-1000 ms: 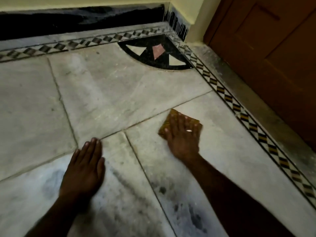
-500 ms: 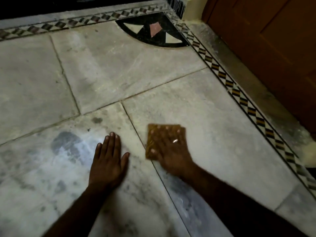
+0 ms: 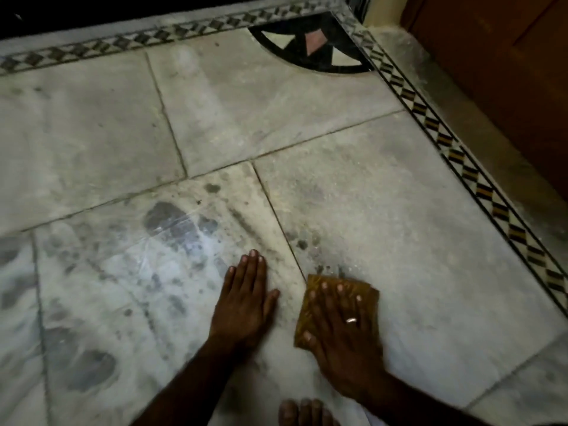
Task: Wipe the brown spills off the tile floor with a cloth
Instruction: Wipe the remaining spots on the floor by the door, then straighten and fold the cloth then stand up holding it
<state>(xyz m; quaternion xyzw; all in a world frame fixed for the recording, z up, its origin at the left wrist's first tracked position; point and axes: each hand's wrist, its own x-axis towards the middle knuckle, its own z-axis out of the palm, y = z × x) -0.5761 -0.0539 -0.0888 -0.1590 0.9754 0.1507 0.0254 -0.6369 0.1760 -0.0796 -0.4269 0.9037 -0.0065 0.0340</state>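
My right hand (image 3: 344, 330) lies flat, fingers spread, pressing a folded yellow-brown cloth (image 3: 310, 305) onto the pale marble tile floor (image 3: 415, 241). A ring shows on one finger. My left hand (image 3: 244, 299) rests palm down on the neighbouring tile, fingers together, just left of the grout line. Dark smudged spills (image 3: 172, 222) spread over the tile left of that hand. Small dark spots (image 3: 302, 241) sit just beyond the cloth.
A patterned diamond border (image 3: 479, 179) runs along the right side, with a wooden door (image 3: 507, 72) behind it. A black fan inlay (image 3: 310, 47) marks the far corner. Toes of a foot (image 3: 302, 412) show at the bottom edge.
My right hand has dragged the cloth back toward me from the far tile, across the tile to near the grout line. My left hand has shifted right along the floor, closer to the cloth.
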